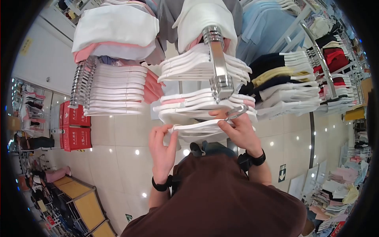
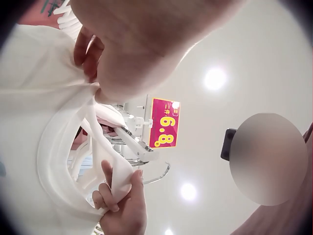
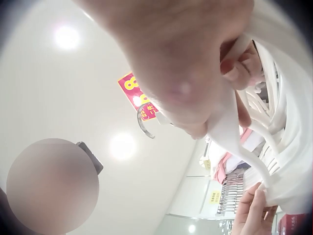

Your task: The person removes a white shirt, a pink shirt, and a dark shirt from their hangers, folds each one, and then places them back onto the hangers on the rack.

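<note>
A white hanger (image 1: 199,126) with a metal hook is held level in front of the brown-shirted torso. My right hand (image 1: 239,132) grips it near the hook, thumb on the near side. At the hanger's other end my left hand (image 1: 162,148) pinches the white shirt (image 1: 197,136) between thumb and fingers. From the left wrist, the shirt's round neckline (image 2: 46,152) shows, with the left hand (image 2: 142,54) large at the top and the right hand (image 2: 126,210) below. The right wrist view shows the white hanger (image 3: 237,142) running from the right hand (image 3: 181,73) toward the left fingertips.
Just beyond my hands, white hangers (image 1: 193,98) with clothes hang on a metal rack arm (image 1: 219,65). More clothes hang at left on another arm (image 1: 81,81) and at right (image 1: 290,87). Red boxes (image 1: 77,130) stand on the tiled floor. A price sign (image 2: 165,123) hangs overhead.
</note>
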Demonstrator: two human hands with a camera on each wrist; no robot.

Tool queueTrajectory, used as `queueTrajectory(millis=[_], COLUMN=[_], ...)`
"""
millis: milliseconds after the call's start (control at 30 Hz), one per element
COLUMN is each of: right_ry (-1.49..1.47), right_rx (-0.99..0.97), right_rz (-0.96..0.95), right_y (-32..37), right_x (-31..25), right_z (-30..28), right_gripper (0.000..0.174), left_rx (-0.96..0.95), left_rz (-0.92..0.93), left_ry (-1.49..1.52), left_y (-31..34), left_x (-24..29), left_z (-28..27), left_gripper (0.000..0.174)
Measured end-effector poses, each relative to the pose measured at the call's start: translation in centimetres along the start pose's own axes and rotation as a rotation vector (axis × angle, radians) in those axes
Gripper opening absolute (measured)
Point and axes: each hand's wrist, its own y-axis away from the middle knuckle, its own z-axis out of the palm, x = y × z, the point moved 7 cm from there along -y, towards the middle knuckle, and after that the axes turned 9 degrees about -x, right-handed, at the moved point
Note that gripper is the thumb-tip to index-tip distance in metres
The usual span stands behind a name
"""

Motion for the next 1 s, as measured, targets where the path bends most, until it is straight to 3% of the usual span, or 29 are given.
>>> queueTrajectory(millis=[67, 133, 167, 400, 467, 533, 600, 800, 900, 967, 1000], right_ry=[0.005, -0.068, -0.046, 0.031, 0.06, 0.045, 0.042, 0.106, 0.155, 0.16, 0.176], right_rx=[-0.012, -0.085, -0.052, -0.139, -0.108, -0.291, -0.29, -0.281, -0.24, -0.209, -0.23], right_rz=[-0.059, 0.036, -0.05, -0.068, -0.183, -0.01, -0.033, -0.098, -0.186, -0.216, -0.216], right_y=[-0.8, -1.4, -1.8, -3.9, -4.7, -5.2, -5.6, -5.8, -5.9, -5.9, -5.9], right_x=[0.1, 0.5, 0.5, 1.2, -0.1, 1.0, 0.9, 2.6, 3.2, 3.2, 3.2], right_z=[-0.5, -0.6, -0.7, -2.3, -2.9, -2.4, -2.7, -1.3, -1.1, -1.5, -1.5], right_gripper=[0.019, 0.019, 0.021, 0.023, 0.023, 0.036, 0.035, 0.031, 0.028, 0.03, 0.032], left_rx=[0.134, 0.105, 0.076, 0.009, 0.024, 0.025, 0.021, 0.14, 0.166, 0.183, 0.178], left_rz=[0.118, 0.119, 0.119, 0.191, 0.193, 0.168, 0.146, -0.018, 0.081, 0.223, 0.224], left_ry=[-0.143, -0.157, -0.162, -0.155, -0.167, -0.172, -0.175, -0.021, 0.018, 0.384, 0.384], left_y=[-0.3, -1.3, -1.8, -4.9, -5.5, -6.2, -6.6, -7.3, -7.8, -7.8, -8.1], left_x=[1.4, 1.5, 1.5, 2.6, 2.7, 2.7, 2.9, 3.0, 4.2, 6.8, 7.9], left_z=[-0.6, -0.4, -0.1, 2.0, 2.5, 2.9, 3.2, 3.6, 3.6, 3.0, 2.8], left_gripper=[0.02, 0.021, 0.021, 0.019, 0.018, 0.017, 0.017, 0.024, 0.031, 0.046, 0.046])
